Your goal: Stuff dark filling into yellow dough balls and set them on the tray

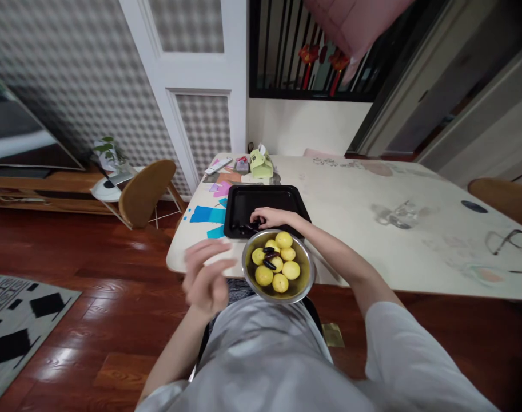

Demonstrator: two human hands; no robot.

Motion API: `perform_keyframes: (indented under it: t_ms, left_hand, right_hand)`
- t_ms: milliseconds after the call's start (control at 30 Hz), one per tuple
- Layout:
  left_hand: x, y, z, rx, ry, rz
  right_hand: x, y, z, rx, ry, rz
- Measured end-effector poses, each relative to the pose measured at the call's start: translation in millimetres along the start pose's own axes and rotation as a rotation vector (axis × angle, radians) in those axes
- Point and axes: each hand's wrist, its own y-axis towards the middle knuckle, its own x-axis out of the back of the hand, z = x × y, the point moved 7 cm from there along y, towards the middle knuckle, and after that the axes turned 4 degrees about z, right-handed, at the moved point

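Note:
A metal bowl [304, 278] sits at the table's near edge, against my body. In it lie several yellow round fruits [264, 275], lemon-like, with a few small dark oblong pieces [269, 264] on top. Beyond the bowl is a black rectangular tray [282, 197]. My right hand [267, 217] reaches into the tray, fingers bent down onto a cluster of dark oblong pieces [247, 229]; whether a piece is pinched is hidden. Left of the bowl my left hand [207, 277] hovers in the air, blurred, with fingers apart and nothing in them.
On the white table [342, 189] stand a green tissue box [261, 163], a white remote [219, 166] and a clear glass [402, 216]. Eyeglasses [513, 240] lie at the far right. Wooden chairs [147, 191] flank the table. A pink balloon-like shape [359, 23] hangs above.

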Motion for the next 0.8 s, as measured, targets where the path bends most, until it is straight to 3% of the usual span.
perform_keyframes:
  t_ms: [100,267,400,567,700,800]
  left_hand:
    - [-26.2,8.1,9.7,-0.075,-0.018,0.010]
    - [-71.3,-3.3,33.7,-0.044,-0.068,0.238]
    - [-87.2,-21.7,43.0,0.009,-0.074,0.361]
    - [-91.6,-28.6,48.3,0.065,-0.107,0.361]
    - [-91.2,-31.2,48.8,0.055,-0.127,0.337]
    - [-91.0,-34.1,50.0,0.057,-0.138,0.323]
  right_hand:
    - [-1.3,-7.5,-3.1,-0.014,0.014,0.002]
    - [-5.4,-21.4,-4.4,-0.032,0.043,-0.026]
    - [-3.8,-28.1,-4.3,-0.050,0.045,-0.094]
    - [18.6,-48.9,0.1,-0.085,0.031,-0.245]
    - [47.1,-95.8,35.6,-0.066,0.032,-0.477]
    - [47.3,-135.0,81.4,-0.105,0.018,-0.520]
